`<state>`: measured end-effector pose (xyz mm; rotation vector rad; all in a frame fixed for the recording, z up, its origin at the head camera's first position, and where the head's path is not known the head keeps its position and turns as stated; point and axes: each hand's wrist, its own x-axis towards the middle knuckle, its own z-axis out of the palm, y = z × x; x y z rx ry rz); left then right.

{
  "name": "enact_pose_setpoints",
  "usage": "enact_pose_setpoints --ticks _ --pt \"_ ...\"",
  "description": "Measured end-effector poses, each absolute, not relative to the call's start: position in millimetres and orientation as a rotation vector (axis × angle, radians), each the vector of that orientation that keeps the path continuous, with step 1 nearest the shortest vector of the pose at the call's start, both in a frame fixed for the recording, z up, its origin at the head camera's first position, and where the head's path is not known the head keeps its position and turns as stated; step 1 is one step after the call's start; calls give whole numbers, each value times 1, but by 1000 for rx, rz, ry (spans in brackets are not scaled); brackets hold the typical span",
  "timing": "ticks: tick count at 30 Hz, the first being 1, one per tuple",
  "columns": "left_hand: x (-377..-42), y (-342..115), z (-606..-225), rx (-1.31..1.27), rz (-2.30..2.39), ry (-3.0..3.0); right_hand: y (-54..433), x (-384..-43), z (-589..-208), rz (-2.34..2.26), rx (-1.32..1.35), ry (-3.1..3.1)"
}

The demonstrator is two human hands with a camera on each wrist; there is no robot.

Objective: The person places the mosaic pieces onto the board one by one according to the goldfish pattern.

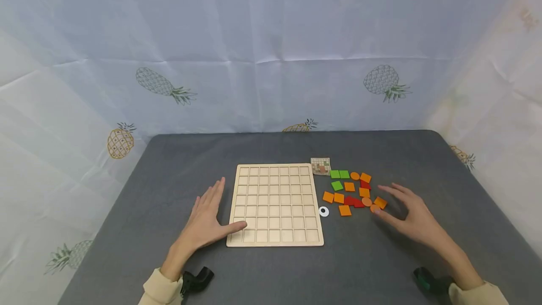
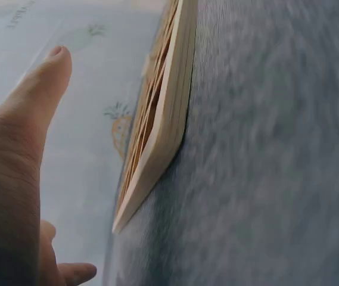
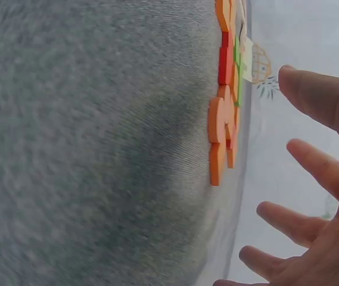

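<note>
A pale wooden grid board (image 1: 274, 205) lies flat on the grey table. My left hand (image 1: 206, 218) is spread at its left side, fingers straight, the thumb reaching over the lower left corner. In the left wrist view the thumb (image 2: 41, 89) stands out from the board edge (image 2: 169, 113). My right hand (image 1: 414, 218) hovers with fingers apart at the right end of a group of small flat tiles, its thumb overlapping an orange disc (image 1: 366, 202) cluster's lower edge. Red tiles (image 1: 349, 200), orange squares (image 1: 345, 211) and green squares (image 1: 337, 186) make up the group. Neither hand grips anything.
A small printed card (image 1: 320, 166) with a coloured grid lies at the board's upper right corner. Beside the board's right edge sits a white ring with a black centre (image 1: 323, 211). A pineapple-print cloth (image 1: 262, 93) hangs behind the table (image 1: 271, 276).
</note>
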<state>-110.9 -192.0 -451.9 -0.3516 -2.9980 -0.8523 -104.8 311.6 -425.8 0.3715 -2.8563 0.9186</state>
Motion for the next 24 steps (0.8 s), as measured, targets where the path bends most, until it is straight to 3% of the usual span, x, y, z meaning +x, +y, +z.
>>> enact_pose_setpoints --ticks 24 --pt "-111 -189 -473 -575 -609 -2959 311 -110 -442 801 352 -3001"
